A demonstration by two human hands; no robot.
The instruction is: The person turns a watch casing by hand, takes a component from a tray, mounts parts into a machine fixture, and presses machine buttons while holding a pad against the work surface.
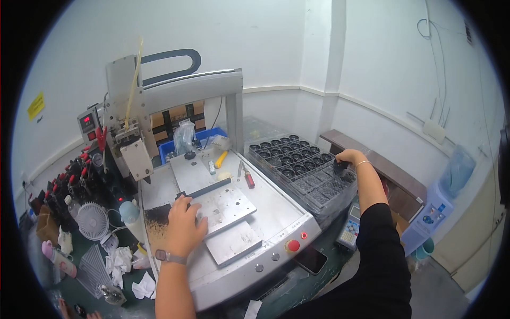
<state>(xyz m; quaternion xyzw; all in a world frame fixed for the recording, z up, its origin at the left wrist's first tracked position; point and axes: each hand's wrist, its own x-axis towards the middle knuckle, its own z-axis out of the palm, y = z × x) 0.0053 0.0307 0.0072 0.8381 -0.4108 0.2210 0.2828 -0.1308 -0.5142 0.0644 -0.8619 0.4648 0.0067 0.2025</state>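
My left hand [186, 226] rests on the flat metal plate [228, 207] of a benchtop machine. Its fingers are spread, the tips at the near-left end of a long black bar [207, 189]. Off to the right, my right hand [352, 158] is over the far right corner of a clear plastic tray [319, 192]. Its fingers are closed around a dark part [340, 167], partly hidden by the hand. Rows of round black cup-shaped parts [289, 159] fill the far side of the tray; bare pockets show in its near side.
A red-handled screwdriver [248, 178] and a yellow-handled tool [221, 159] lie on the machine bed. The dispensing head [137, 159] hangs at left. A red button [292, 245] sits on the front panel, with a phone [312, 260] below. Left are a fan [93, 220] and crumpled tissues [119, 263].
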